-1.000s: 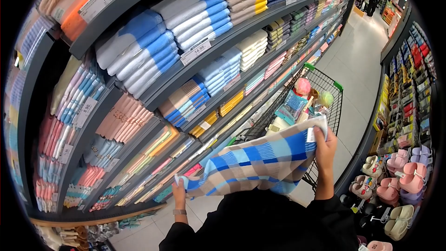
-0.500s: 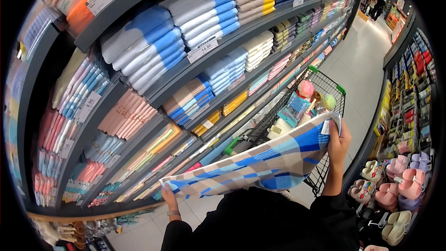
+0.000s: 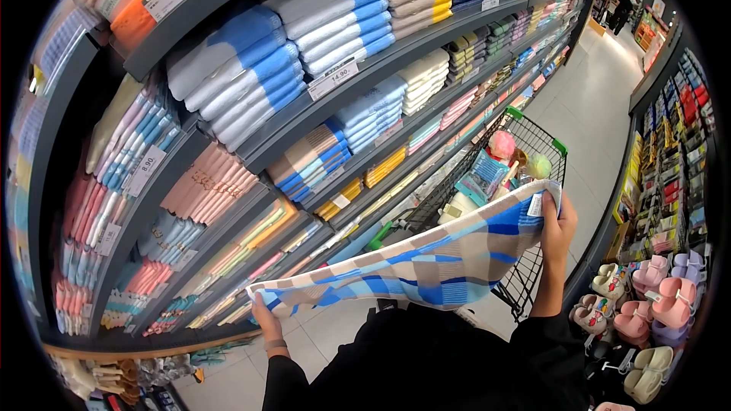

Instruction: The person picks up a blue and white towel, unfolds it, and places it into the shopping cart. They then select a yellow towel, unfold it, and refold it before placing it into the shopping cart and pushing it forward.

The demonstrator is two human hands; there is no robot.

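While the person stands in a store aisle, a blue-and-beige checked towel is held spread in front of the dark-sleeved body, clear of the floor and just before the cart. The left hand sits low and pinches the towel's lower corner, fingers pressed together on the cloth edge. The right hand is raised higher and grips the opposite corner, fingers curled around the fabric beside a white label. The towel hangs in a shallow sag between the two hands and touches no shelf.

Just behind it stands a black wire shopping cart with green corner caps, loaded with goods, among them a pink round item. To the left, grey shelving carries stacks of folded towels. One blue-and-white stack lies beside a price tag reading 14.90. To the right, a low rack holds pink and cream slippers. Far down the aisle stands another person, too small to detail.
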